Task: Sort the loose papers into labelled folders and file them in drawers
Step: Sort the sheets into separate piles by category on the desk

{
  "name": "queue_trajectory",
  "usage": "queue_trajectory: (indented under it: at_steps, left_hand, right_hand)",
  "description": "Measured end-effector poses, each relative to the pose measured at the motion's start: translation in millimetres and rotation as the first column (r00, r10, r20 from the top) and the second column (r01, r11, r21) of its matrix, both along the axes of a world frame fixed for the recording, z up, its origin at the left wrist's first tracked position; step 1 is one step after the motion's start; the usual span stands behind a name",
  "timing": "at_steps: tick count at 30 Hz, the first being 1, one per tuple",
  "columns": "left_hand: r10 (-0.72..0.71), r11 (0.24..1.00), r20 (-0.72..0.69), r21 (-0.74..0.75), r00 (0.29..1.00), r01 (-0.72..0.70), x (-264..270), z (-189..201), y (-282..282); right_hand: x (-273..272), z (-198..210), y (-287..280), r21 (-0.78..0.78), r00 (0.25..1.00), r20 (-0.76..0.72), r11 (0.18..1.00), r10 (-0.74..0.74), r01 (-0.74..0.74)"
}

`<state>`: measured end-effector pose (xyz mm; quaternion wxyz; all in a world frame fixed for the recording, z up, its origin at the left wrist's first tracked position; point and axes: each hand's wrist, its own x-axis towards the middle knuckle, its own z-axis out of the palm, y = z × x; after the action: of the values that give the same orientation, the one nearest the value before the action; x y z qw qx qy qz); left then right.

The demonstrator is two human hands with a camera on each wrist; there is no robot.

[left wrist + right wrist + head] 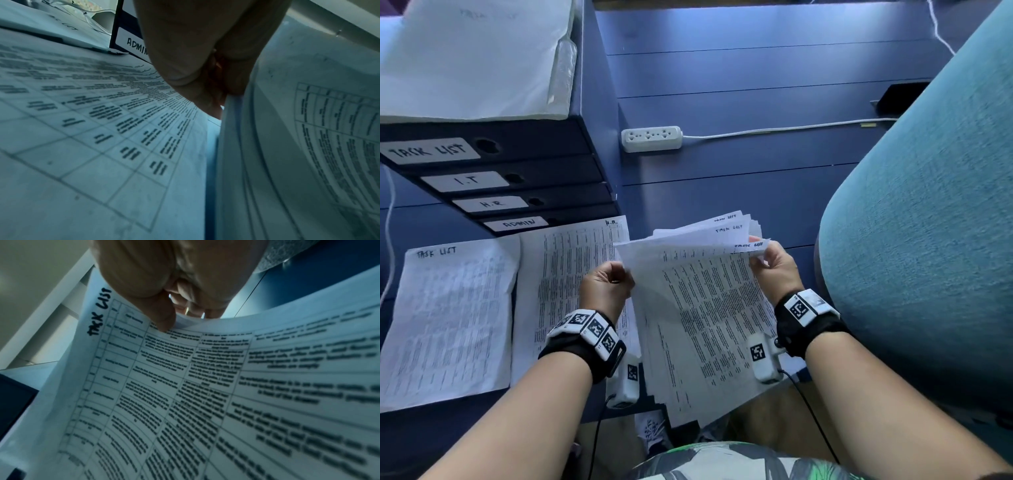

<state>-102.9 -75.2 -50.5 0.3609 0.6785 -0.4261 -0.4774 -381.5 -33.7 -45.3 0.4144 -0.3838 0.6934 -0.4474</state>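
Now both hands' fingers pinch paper stack (pixel 709 301) top corners, L (pixel 607 284) & R (pixel 774 265); long axis runs away from person.

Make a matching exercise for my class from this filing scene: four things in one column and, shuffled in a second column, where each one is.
Things
1. sheaf of papers
2. TASK LIST sheet
3. power strip
4. ADMIN drawer

Places
A. lowest of the four labelled drawers
B. flat on the desk, left of the H.R. sheet
C. held up between the left hand and right hand
D. on the desk beyond the papers, beside the drawer unit, its cable running right

Pairs: 1-C, 2-B, 3-D, 4-A
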Motion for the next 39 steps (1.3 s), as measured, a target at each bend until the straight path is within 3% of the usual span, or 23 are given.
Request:
queue_trajectory:
  at_steps: [10, 14, 17, 21, 27, 29, 31, 34, 36, 39]
  left_hand:
    - [0.122, 0.99, -0.114, 0.084, 0.986, -0.113, -2.7, -1.8, -5.9]
    - [0.095, 0.993, -0.093, 0.081, 0.991, -0.088, -3.5, 1.9, -6.2]
    - [0.067, 0.995, -0.061, 0.083, 0.996, -0.062, -2.6, 5.4, -6.4]
    - [0.032, 0.995, -0.052, 0.097, 0.998, -0.027, -2.7, 8.3, -6.2]
    - [-0.037, 0.994, -0.282, 0.093, 0.959, 0.065, -17.3, 25.9, 1.2]
    - [0.01, 0.988, -0.349, 0.147, 0.937, 0.044, -17.1, 30.4, 2.9]
    - [-0.044, 0.98, -0.351, 0.166, 0.935, 0.109, -15.7, 35.9, 5.5]
    - [-0.246, 0.958, -0.171, 0.109, 0.954, 0.266, -13.6, 44.6, 12.6]
    - [-0.239, 0.971, -0.056, 0.004, 0.969, 0.239, -10.2, 49.0, 13.1]
    - [-0.141, 0.979, -0.119, -0.165, 0.983, 0.121, -5.5, 70.7, 13.1]
  right_hand:
    - [-3.0, -0.4, 1.5, -0.054, 0.989, -0.079, 0.991, -0.128, 0.124]
    - [-4.8, -0.1, 1.1, -0.056, 0.996, -0.048, 0.996, -0.07, 0.067]
    - [-0.9, 3.8, 1.1, -0.096, 0.992, -0.119, 0.995, -0.042, 0.031]
    - [3.5, 9.1, -0.8, -0.136, 0.999, -0.015, 0.99, -0.033, 0.03]
    - [6.2, 15.0, -5.5, -0.085, 0.995, 0.078, 0.994, -0.056, 0.063]
    - [9.2, 23.1, -8.2, -0.114, 0.993, 0.013, 0.986, -0.12, 0.121]
    - [11.8, 29.3, -12.2, -0.145, 0.977, -0.063, 0.97, -0.204, 0.193]
    - [20.6, 46.8, -17.2, -0.263, 0.98, 0.002, 0.945, -0.199, 0.193]
    - [28.0, 62.7, -18.3, -0.363, 0.991, 0.068, 0.922, -0.115, 0.132]
    - [36.5, 81.3, -19.4, -0.389, 0.991, 0.137, 0.92, 0.0, 0.054]
